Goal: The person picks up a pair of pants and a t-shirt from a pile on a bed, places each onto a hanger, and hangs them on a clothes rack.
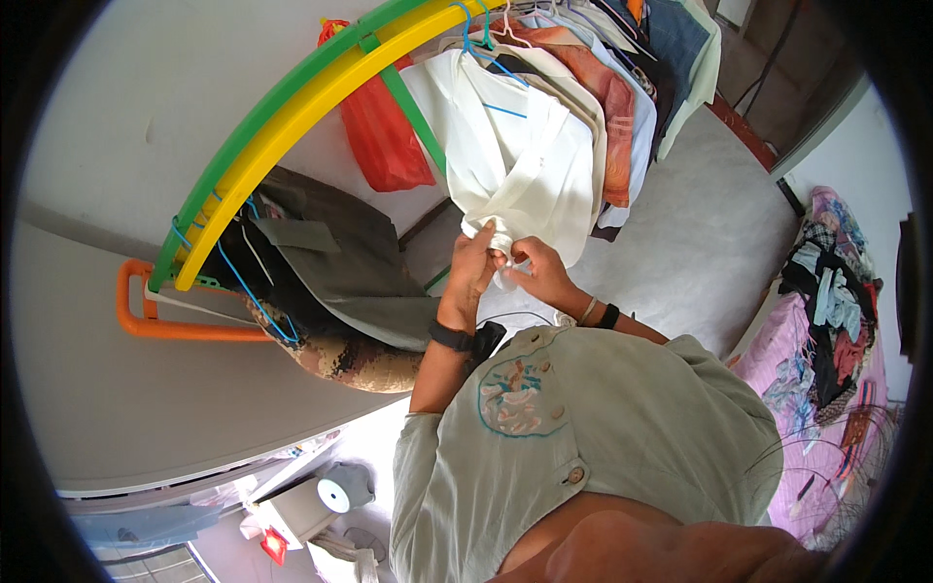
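A white wrap-front garment hangs from a blue hanger on the rack in front of me. Bunched white fabric stands out at its waist, and my left hand grips it with the thumb on top. Close beside it, my right hand has bent fingers around the loose lower end of that same fabric. The fingertips of both hands nearly meet, and folds of cloth partly hide them. Each wrist wears a dark band.
A curved green and yellow rack carries several garments, including an orange patterned shirt and dark jackets. Behind it hangs a red plastic bag. An orange handle juts out left. Clothes lie heaped on a pink cover at right.
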Available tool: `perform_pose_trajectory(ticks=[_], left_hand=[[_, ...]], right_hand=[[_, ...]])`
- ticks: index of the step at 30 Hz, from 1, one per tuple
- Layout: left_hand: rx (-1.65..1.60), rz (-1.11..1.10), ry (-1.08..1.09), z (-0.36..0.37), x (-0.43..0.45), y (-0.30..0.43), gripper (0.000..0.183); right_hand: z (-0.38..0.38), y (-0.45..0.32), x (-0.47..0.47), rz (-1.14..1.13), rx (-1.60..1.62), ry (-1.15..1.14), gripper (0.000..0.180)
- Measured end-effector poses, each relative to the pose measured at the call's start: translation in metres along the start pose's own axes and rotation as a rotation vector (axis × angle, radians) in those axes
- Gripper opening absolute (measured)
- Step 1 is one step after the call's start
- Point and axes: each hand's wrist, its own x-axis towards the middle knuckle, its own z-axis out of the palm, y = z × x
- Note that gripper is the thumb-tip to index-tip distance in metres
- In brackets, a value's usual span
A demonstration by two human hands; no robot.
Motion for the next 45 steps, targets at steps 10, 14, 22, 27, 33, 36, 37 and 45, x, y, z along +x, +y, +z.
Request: perform_pose_trajectory(ticks=[10,14,22,27,33,36,37,45], left_hand=[[-0.123,0.020,0.049,-0.001,-0.007,0.001,0.010],[-0.193,0.072,0.156,-0.024,-0.011,0.004,0.008],[-0.134,0.113,0.268,-0.036,-0.017,0.004,0.007],[0.151,0.064,0.243,-0.049,-0.019,0.005,0.011],[1.023,0.272,-0.036,-0.062,-0.035,0.017,0.030],[1.153,0.132,0.011,-0.078,-0.046,0.024,0.025],[1.153,0.130,0.010,-0.074,-0.047,0.027,0.025],[0.556,0.592,0.142,-0.043,-0.053,0.018,0.009]], right_hand=[[0.001,0.009,-0.003,0.331,0.287,-0.195,0.024],[-0.008,0.013,-0.002,0.327,0.092,-0.214,0.019],[-0.032,0.010,0.002,0.531,0.742,-0.232,0.026],[-0.038,0.002,0.006,0.614,1.080,-0.086,0.028],[-0.054,-0.001,0.013,0.405,0.597,0.025,0.021],[-0.057,-0.006,0.017,0.415,0.640,0.062,0.019],[-0.058,-0.010,0.017,0.456,0.647,0.053,0.019],[-0.049,-0.026,0.021,0.154,0.270,-0.102,0.017]])
